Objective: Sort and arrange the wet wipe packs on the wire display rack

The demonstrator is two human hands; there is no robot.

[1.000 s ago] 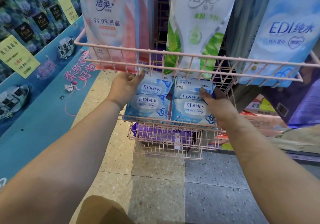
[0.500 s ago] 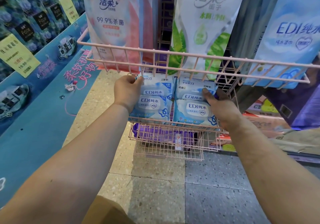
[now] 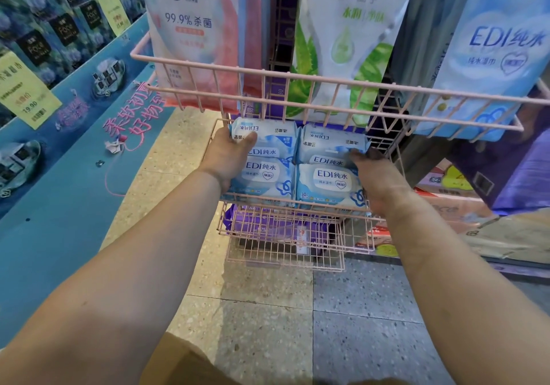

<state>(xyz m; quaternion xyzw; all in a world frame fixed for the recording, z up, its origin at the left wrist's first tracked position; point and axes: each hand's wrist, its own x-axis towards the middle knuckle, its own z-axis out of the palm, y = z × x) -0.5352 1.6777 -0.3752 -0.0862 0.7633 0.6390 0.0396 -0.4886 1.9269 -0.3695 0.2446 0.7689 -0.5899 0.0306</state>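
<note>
Middle shelf of pink wire rack [image 3: 297,210] holds blue-white EDI wet wipe packs [image 3: 327,179] in two side-by-side stacks, front packs face up, rear packs print reversed. Left hand [image 3: 229,158] on outer left edge of the left stack; thumb lies over the rear pack's top, fingers hidden behind the packs: grasping that stack's side. Right hand [image 3: 378,176] pressed against outer right edge of the right stack, fingertips on the rear pack; fingers curled, whether they close round a pack cannot be told. Both stacks sit between the hands. Upper basket [image 3: 327,82] carries large hanging packs.
</note>
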